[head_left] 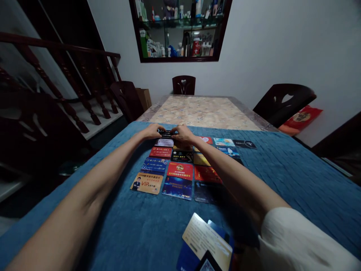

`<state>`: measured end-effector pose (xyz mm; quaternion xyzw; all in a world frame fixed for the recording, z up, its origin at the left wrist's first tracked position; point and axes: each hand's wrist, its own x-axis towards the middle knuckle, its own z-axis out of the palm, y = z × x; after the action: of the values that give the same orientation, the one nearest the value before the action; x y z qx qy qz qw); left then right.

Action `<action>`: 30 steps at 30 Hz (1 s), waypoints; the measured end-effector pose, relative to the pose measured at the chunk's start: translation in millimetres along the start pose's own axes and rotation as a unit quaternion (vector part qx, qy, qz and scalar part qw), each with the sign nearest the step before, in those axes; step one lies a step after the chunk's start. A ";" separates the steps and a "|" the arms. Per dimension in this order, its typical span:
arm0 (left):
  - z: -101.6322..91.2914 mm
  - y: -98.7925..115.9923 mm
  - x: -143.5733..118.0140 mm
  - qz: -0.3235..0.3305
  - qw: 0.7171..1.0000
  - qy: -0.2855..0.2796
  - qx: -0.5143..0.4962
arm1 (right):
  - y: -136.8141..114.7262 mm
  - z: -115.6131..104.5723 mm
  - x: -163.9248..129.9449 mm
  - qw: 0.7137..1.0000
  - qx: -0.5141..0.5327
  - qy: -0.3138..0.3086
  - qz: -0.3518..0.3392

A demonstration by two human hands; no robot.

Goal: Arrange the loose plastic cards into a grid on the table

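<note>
Both hands, left [152, 131] & right [182, 133], pinch a dark card [167, 133] together at the grid's [180, 165] far end mid-desk, approx. four rows laid, w/ a loose stack [204, 241] by the near edge left.

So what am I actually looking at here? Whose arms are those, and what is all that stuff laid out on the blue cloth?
There is no machine here. The picture comes from a camera worn on a person's head, looking forward and down, so the two bare arms are that person's own. The left hand and right hand meet at the far end of a grid of cards, together pinching a dark card. The cards lie face up in rows on a blue cloth that covers the near part of a table. A loose pile of cards sits close to the person. Dark chairs stand around.
</note>
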<state>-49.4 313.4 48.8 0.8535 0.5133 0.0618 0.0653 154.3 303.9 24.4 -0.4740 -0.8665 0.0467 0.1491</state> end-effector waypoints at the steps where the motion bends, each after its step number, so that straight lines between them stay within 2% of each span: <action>1: 1.0 -1.5 0.9 0.001 1.000 -0.002 -0.005 | 0.4 0.1 -0.1 1.000 0.003 -0.002 -0.001; 14: 1.7 -7.1 -2.9 0.005 1.000 -0.030 -0.003 | 1.5 2.8 1.2 1.000 0.000 -0.024 -0.012; 25: -0.9 -4.4 -10.5 0.021 1.000 -0.011 -0.007 | 2.0 2.1 0.2 0.999 -0.031 -0.019 -0.014; 30: -2.8 -4.3 -15.7 0.018 0.999 0.019 -0.022 | 3.4 -4.3 -6.3 0.999 -0.038 0.003 -0.014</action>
<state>-60.9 301.6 50.3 0.8595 0.4977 0.0902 0.0732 161.4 300.3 26.4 -0.4671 -0.8739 0.0106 0.1340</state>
